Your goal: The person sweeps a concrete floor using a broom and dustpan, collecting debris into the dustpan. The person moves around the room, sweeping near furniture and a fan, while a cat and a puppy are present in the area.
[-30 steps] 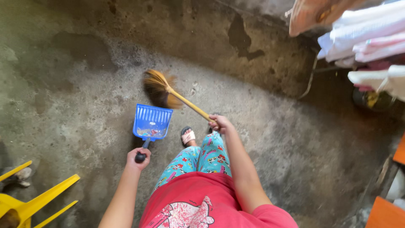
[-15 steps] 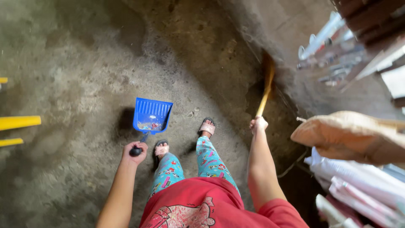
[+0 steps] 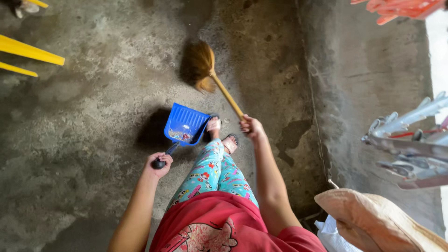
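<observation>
Ahead of dustpan (image 3: 185,125) now, broom (image 3: 201,66)

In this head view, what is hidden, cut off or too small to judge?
- Dustpan contents: a few specks, too small to identify.
- Yellow furniture legs: cut off by the left edge.
- Broom handle end: covered by the right hand.
- Dustpan grip: wrapped by the left hand.

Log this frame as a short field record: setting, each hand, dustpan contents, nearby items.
setting: rough concrete floor beside a low concrete wall
left hand: grips the dark handle of a blue dustpan
right hand: grips the stick of a straw broom, bristles on the floor
dustpan contents: a little debris
nearby: yellow plastic chair legs upper left; the person's sandalled feet
</observation>
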